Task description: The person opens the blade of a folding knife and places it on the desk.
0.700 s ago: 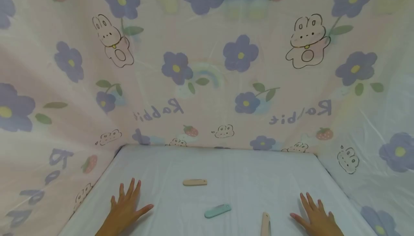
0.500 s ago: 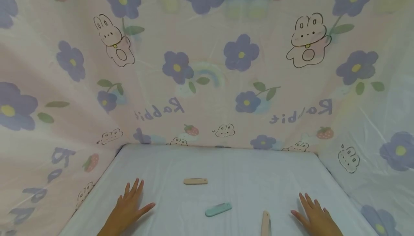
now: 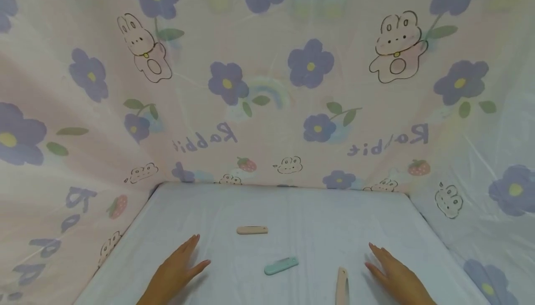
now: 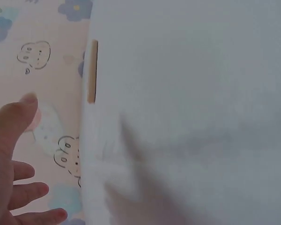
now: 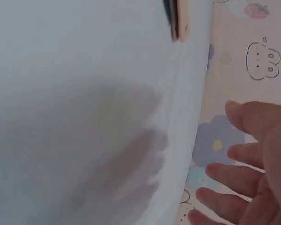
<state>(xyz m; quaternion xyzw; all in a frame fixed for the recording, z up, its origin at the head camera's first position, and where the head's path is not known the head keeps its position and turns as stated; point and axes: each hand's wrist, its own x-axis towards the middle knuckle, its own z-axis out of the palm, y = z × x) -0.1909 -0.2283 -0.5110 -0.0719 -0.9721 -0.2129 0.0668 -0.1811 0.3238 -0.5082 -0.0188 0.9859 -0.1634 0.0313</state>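
Observation:
My left hand [image 3: 173, 272] hovers over the white surface at the left, fingers extended and thumb apart, holding nothing. Opposite it, my right hand [image 3: 394, 272] is likewise stretched out with nothing in it. Between them lie slim pastel pieces with rounded ends, which look like folded knives: a beige one [image 3: 252, 230] farthest back, a mint-green one [image 3: 281, 266] in the middle with a greyish strip along its edge, and a pale pink one [image 3: 342, 286] nearest my right hand, cut off by the frame's lower edge. The left wrist view shows one tan piece [image 4: 92, 71] edge-on.
A white-covered tabletop [image 3: 334, 217] spreads under both hands. Hanging sheets printed with flowers and rabbits enclose it: a back sheet [image 3: 267, 124], a left sheet [image 3: 37, 189] and a right sheet [image 3: 493, 156]. The hands cast soft shadows on the white cover.
Both hands have turned from palm-down with spread fingers to more edge-on and moved inward, toward each other. The pieces on the table have stayed put.

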